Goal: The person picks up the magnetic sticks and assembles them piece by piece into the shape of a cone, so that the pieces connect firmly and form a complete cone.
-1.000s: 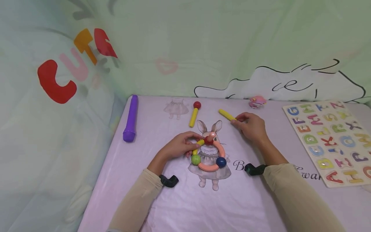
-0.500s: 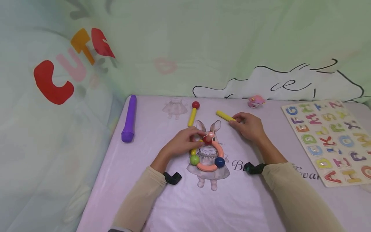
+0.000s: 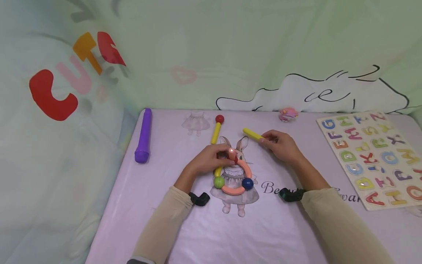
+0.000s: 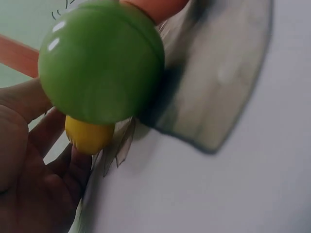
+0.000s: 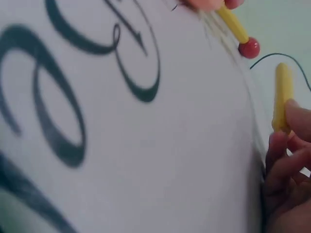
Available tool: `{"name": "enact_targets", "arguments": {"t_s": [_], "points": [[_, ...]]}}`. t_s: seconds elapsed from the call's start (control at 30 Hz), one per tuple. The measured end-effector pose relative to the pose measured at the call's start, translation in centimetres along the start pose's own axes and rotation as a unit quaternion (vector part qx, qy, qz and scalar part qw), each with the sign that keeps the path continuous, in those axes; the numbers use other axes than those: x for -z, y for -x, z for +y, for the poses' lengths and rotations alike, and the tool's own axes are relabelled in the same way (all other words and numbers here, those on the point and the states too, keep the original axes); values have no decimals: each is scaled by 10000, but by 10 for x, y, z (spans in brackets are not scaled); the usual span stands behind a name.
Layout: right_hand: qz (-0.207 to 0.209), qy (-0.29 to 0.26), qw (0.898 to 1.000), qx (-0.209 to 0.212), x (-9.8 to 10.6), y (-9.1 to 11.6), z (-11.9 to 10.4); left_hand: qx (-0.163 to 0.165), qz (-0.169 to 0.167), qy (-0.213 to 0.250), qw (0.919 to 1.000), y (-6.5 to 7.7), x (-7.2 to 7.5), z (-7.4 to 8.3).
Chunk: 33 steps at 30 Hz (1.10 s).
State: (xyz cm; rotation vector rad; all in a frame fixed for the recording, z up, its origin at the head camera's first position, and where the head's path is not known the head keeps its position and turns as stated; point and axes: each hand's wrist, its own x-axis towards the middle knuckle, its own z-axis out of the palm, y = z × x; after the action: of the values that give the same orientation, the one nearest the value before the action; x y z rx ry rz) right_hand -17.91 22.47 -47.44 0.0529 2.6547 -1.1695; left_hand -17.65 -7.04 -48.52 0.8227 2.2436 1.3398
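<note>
The left hand (image 3: 211,159) curls its fingers and grips the ring's red ball (image 3: 236,160); the ring (image 3: 233,191) lies on the surface (image 3: 204,238). The right hand (image 3: 284,147) pinches a yellow stick (image 3: 252,134) by one end, near the ring's far right.

The left hand (image 3: 211,158) partly hides the nearer red ball (image 3: 236,160) and adjoining yellow piece (image 3: 217,172).

Even light fills the head view, faint shadow edging the forearm (image 3: 311,175) behind the right grip (image 3: 281,147). Dimmer, the left wrist view shows glare on the green ball (image 4: 99,70) beside the left grip (image 4: 36,160) and blurred print (image 4: 216,82) beyond.
</note>
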Motion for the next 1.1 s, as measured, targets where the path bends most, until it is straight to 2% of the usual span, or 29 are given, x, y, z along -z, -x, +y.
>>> {"name": "enact_targets", "arguments": {"t_s": [0.1,0.23,0.33,0.5,0.67,0.77,0.93,1.1], "points": [[-470,-629,9967,-188,1,5,-1,58,61,138,9999,1,0,-2],[-1005,-1380,9848,-309,1,13,-8,136,88,203,9997,0,-1,-2],[-1239,-1596,9792,-197,-1,20,-13,11,81,73,9999,0,-1,-1],[-1514,-1887,9703,-56,0,27,-15,-376,46,-449,9983,0,-1,1],[-1806,-2237,9578,-3,1,31,-16,-468,193,-732,9960,1,3,2],[-2014,-2308,9519,105,0,33,-16,-376,398,-786,9954,2,6,2],[-2003,-2191,9542,361,-3,37,-17,-63,626,-762,9951,3,8,2],[-1722,-1961,9631,656,-5,39,-19,-28,426,-805,9958,2,5,0]]}}
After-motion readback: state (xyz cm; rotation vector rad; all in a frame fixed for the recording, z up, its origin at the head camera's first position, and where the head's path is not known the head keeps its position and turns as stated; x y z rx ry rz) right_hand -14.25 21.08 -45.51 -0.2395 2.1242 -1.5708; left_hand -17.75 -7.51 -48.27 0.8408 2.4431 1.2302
